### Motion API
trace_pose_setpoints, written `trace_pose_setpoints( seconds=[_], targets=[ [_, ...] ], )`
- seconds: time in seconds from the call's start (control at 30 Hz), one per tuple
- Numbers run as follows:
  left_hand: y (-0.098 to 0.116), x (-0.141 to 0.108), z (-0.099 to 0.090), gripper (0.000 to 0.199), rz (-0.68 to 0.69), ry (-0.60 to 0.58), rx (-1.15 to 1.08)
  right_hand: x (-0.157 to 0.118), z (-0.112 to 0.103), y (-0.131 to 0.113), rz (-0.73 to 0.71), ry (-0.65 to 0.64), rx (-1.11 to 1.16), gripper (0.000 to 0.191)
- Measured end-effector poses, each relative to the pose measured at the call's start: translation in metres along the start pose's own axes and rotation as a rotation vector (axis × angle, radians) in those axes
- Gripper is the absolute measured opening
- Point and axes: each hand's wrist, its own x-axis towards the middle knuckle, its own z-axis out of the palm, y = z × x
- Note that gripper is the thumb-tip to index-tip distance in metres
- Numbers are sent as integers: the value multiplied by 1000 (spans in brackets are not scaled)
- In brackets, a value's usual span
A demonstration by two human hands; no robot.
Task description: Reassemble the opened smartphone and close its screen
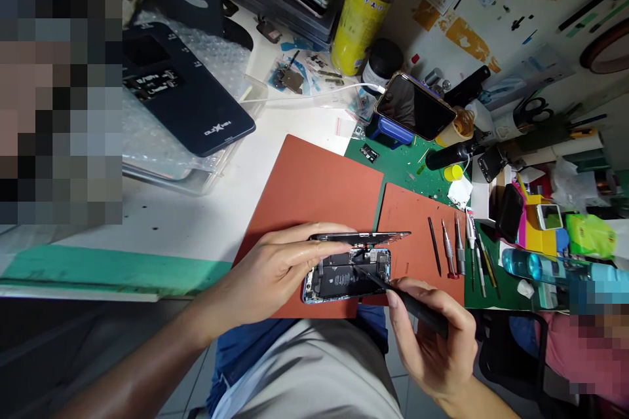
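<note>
An opened phone (pixel 339 278) lies on the reddish-brown mat near the front edge, its black battery and inner parts showing. My left hand (pixel 275 268) is closed on the phone's lifted screen (pixel 361 237), holding it raised above the far side of the body. Black tweezers (pixel 417 304) are in the grip of my right hand (pixel 437 334). Their thin tip reaches into the phone near the upper edge of the battery. Whether the tip touches a part I cannot tell.
Several screwdrivers (pixel 448 249) and a black stick (pixel 434 245) lie at the right on a second mat (pixel 407 222). Behind are a propped phone (pixel 415 107) on a cable and a yellow spray can (pixel 358 19). A dark device (pixel 196 91) rests on bubble wrap. Someone sits at far right.
</note>
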Motion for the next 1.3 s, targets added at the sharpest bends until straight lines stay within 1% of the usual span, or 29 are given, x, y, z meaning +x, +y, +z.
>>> trace_pose_setpoints(
  seconds=[0.27,0.47,0.6,0.67,0.73,0.8,0.83,0.93,0.97,1.03,1.1,1.2,1.3],
  targets=[
    [-1,0,1,45,9,-12,-2,2,0,0,7,-2,-32,60],
    [2,0,0,44,-1,-9,-10,-1,1,1,-11,0,-44,64],
    [1,0,0,44,-11,-7,-16,7,1,-2,-29,-3,-71,58],
    [0,-1,0,45,-10,-10,-16,16,-2,-5,-43,-65,-68,52],
    [-1,-2,1,47,0,-8,-11,28,-5,-10,-51,-180,-65,42],
    [-2,-3,1,50,12,-8,-13,41,-9,-13,-85,-296,-124,31],
    [-2,-3,1,50,18,-7,-19,47,-10,-14,-131,-334,-182,26],
    [-2,-4,2,50,23,-12,-47,62,-11,-16,-306,-372,-330,21],
    [-2,-4,2,50,20,-13,-56,65,-11,-16,-330,-381,-340,21],
    [-1,-3,2,49,10,-15,-69,71,-11,-17,-313,-423,-306,16],
    [-1,-2,1,48,6,-11,-80,74,-12,-17,-303,-458,-277,17],
    [0,-1,1,48,2,-5,-77,76,-13,-17,-351,-454,-292,18],
    [-1,-2,1,49,3,-19,-69,77,-13,-17,-329,-458,-265,17]
  ],
)
